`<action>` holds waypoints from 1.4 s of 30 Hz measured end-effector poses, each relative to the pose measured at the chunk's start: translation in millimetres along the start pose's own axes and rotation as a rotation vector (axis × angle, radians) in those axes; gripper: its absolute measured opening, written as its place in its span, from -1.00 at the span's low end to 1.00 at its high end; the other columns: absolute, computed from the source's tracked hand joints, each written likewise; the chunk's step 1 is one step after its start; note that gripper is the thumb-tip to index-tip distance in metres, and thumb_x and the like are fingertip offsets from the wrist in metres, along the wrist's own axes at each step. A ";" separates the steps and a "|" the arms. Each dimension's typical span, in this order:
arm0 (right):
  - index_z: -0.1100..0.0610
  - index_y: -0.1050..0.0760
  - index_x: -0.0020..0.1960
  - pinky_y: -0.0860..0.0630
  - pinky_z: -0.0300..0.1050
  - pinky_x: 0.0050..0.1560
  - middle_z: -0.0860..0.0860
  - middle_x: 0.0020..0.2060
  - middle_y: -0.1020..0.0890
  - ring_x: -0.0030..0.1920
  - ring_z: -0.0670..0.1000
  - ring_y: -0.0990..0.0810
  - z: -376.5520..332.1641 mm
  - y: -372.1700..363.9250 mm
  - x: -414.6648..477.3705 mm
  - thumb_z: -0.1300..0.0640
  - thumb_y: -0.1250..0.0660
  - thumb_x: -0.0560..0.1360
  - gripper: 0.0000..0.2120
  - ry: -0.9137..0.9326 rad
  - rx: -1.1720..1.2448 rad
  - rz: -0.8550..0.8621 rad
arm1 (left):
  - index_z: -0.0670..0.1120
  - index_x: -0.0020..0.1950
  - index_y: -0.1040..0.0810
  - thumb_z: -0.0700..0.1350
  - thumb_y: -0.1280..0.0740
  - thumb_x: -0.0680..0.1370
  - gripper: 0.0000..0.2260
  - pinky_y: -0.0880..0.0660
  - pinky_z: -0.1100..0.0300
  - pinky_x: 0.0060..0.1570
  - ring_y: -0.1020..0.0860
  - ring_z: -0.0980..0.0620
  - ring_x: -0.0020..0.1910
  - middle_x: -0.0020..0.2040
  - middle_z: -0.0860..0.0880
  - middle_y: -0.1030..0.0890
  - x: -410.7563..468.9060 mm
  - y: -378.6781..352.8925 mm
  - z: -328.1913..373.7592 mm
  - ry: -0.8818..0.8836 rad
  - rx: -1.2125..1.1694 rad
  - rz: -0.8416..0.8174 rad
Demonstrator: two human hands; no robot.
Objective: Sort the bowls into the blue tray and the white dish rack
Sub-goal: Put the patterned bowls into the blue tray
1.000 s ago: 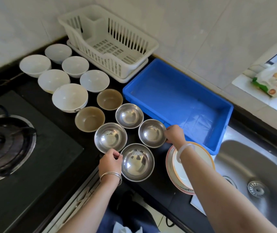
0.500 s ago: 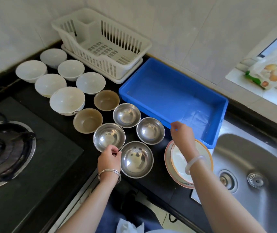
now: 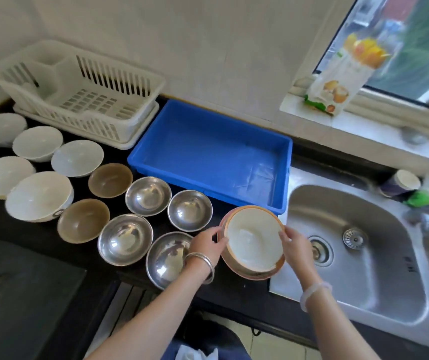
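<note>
Holding: both hands clasp the orange-rimmed bowl [image 3: 253,242]; the left hand [image 3: 206,246] pinches its left rim, the right hand [image 3: 296,249] curls over its right rim, so the hands are apart with the bowl between them.
Bowl's place: between the two hands, tilted toward the person. A second orange rim shows under it; whether another bowl is nested there cannot be told.
Beyond the fingertips: the blue tray [image 3: 208,146], nothing in it.
Far beyond the left hand: the white rack [image 3: 119,74], no bowls in it.
Left of the left hand: four steel bowls [image 3: 148,196], the nearest steel bowl [image 3: 166,258] lying partly under the wrist; then brown bowls [image 3: 110,180] and white bowls [image 3: 39,196].
Right of the right hand: the sink [image 3: 364,242].
Step in hand: likely carrying this bowl to a container; the tray is the shorter reach.
Doing it well: keep the grips opposite each other, level the bowl, clear the tray's near wall before going forward, and set it in a far corner. Support it underneath in case two are nested. Keep the left wrist off the steel bowl below it.
Progress: nothing sorted yet.
</note>
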State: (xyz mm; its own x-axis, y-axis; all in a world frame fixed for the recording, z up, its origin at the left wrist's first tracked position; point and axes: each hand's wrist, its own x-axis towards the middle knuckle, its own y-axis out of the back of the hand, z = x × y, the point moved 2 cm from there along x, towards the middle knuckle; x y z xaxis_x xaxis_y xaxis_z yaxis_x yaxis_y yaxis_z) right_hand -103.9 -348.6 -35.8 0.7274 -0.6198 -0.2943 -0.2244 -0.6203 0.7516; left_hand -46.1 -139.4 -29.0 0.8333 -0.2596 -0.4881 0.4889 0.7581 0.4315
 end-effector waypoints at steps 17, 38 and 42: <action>0.17 -0.50 0.30 -0.43 -0.10 0.08 0.09 0.19 -0.55 0.12 0.06 -0.52 2.4 -23.8 -50.1 0.05 -0.24 0.58 -0.66 -0.242 0.239 0.098 | -0.01 0.30 -0.43 -0.19 -0.26 0.51 -0.64 -0.51 0.02 0.10 -0.55 -0.09 0.11 0.14 -0.05 -0.61 14.6 -1.1 18.1 -0.054 0.143 0.062; 0.24 -0.58 -0.26 -0.58 0.15 -0.10 0.22 -0.34 -0.62 -0.22 0.23 -0.58 23.3 55.5 -69.6 0.00 -0.21 0.56 -0.61 -0.290 0.372 0.341 | -0.06 0.11 -0.59 -0.20 -0.30 0.50 -0.79 -0.41 0.39 -0.22 -0.50 0.16 -0.11 -0.02 0.06 -0.62 -0.2 -26.8 79.0 -0.262 0.006 0.033; 0.17 -0.33 -0.45 -0.35 -0.06 -0.31 0.10 -0.49 -0.42 -0.36 0.09 -0.39 51.2 73.1 -82.2 -0.03 -0.18 0.56 -0.54 -0.353 0.368 0.387 | -0.06 0.10 -0.59 -0.19 -0.32 0.50 -0.80 -0.47 0.25 -0.13 -0.51 0.12 -0.11 0.00 0.02 -0.65 -6.2 -60.6 88.7 -0.255 0.021 -0.083</action>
State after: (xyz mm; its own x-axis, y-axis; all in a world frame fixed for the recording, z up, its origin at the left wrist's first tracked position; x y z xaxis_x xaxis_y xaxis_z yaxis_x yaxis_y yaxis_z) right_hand -213.3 -367.5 13.1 0.3059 -0.9142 -0.2660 -0.6817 -0.4053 0.6091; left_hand -58.0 -236.8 15.2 0.8270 -0.4646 -0.3164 0.5611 0.7162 0.4149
